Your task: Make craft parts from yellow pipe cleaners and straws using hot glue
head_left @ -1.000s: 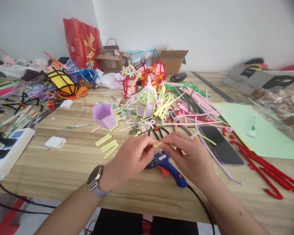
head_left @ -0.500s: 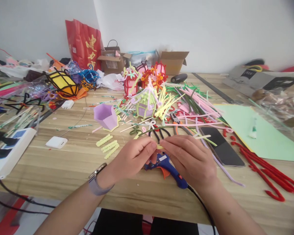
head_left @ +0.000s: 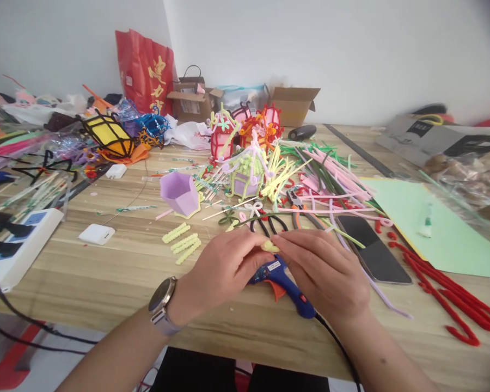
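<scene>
My left hand (head_left: 228, 261) and my right hand (head_left: 326, 269) meet above the table, both pinching a small pale yellow pipe cleaner piece (head_left: 270, 246) between their fingertips. A blue glue gun (head_left: 288, 288) with an orange trigger lies beneath and between them. Left of my left hand are several twisted yellow-green strips (head_left: 185, 244). Behind these sits a purple hexagonal cup (head_left: 179, 193). Farther back, a small green and purple lantern (head_left: 247, 174) stands upright. Black-handled scissors (head_left: 269, 223) and orange-handled pliers (head_left: 297, 209) lie just beyond my fingers.
A phone (head_left: 373, 250), red pipe cleaners (head_left: 445, 288) and a green sheet (head_left: 453, 228) lie on the right. A white power strip (head_left: 28, 245) and a charger (head_left: 97, 234) are at left. Lanterns, a red bag (head_left: 145, 73) and cardboard boxes (head_left: 292, 106) stand at the back.
The view has shifted slightly. Both hands have turned a little at the wrists, and more of the pale yellow piece shows between the fingertips.
</scene>
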